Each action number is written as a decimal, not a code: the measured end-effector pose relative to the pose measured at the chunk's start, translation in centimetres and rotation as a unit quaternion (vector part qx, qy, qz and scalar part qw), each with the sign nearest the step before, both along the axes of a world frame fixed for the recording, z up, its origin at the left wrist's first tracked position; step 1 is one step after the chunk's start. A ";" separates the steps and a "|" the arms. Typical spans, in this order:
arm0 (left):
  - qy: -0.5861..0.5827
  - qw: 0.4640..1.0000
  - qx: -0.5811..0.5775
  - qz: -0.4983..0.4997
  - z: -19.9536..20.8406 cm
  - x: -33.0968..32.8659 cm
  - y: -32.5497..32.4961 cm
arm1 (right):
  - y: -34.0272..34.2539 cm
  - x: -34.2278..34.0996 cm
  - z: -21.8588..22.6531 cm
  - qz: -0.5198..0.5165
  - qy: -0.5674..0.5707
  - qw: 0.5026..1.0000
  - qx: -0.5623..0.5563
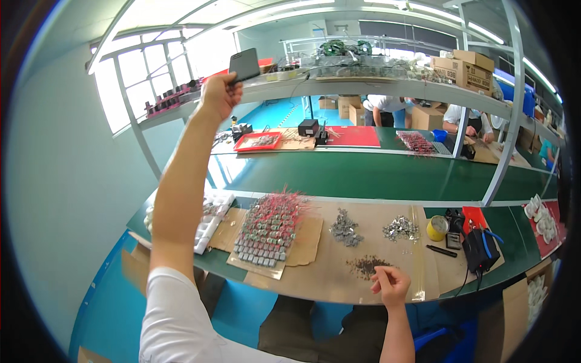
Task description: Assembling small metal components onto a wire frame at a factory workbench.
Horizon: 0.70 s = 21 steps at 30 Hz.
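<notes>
My left arm is stretched up to the far left, and my left hand (220, 95) grips a dark, flat rectangular object (244, 65) by its lower corner, in front of the overhead shelf. Its exact kind does not show. Low at the bench's front edge, my right hand (393, 284) has its fingers drawn together beside a pile of tiny brown parts (365, 266); whatever they may pinch is too small to see. Beyond that lie a heap of grey metal pieces (345, 228) and one of shiny silver pieces (400, 228). Rows of small grey blocks with red wires (266, 236) stand left of them.
A soldering station (481, 251), a yellow tin (437, 228) and a black pen (442, 250) lie to the right. White trays (212, 225) sit at left. A metal shelf (363, 88) spans above the green conveyor belt (351, 172). Co-workers (469, 124) sit across.
</notes>
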<state>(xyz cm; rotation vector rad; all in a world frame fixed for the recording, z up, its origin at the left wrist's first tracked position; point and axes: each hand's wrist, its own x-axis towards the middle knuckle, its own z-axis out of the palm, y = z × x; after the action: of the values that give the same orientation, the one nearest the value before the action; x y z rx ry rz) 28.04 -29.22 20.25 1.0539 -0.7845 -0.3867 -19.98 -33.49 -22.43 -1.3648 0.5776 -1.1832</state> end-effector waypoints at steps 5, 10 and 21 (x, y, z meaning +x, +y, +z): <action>0.044 0.998 0.046 0.024 2.3 6.0 -7.5 | 0.2 -0.6 -2.4 -0.017 0.112 0.993 0.029; 0.051 0.998 0.028 -0.025 0.9 12.6 -11.1 | 0.6 -0.7 -1.3 0.001 0.133 0.991 0.018; -0.061 0.991 -0.079 -0.085 -0.8 13.5 -12.8 | -0.1 -0.5 -1.5 0.019 0.126 0.992 -0.023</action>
<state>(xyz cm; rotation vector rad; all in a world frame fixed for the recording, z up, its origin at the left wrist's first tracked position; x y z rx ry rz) 41.58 -42.04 19.45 0.8715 -1.0026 -0.4007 -20.46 -33.58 -23.96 -1.5695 0.7025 -1.0057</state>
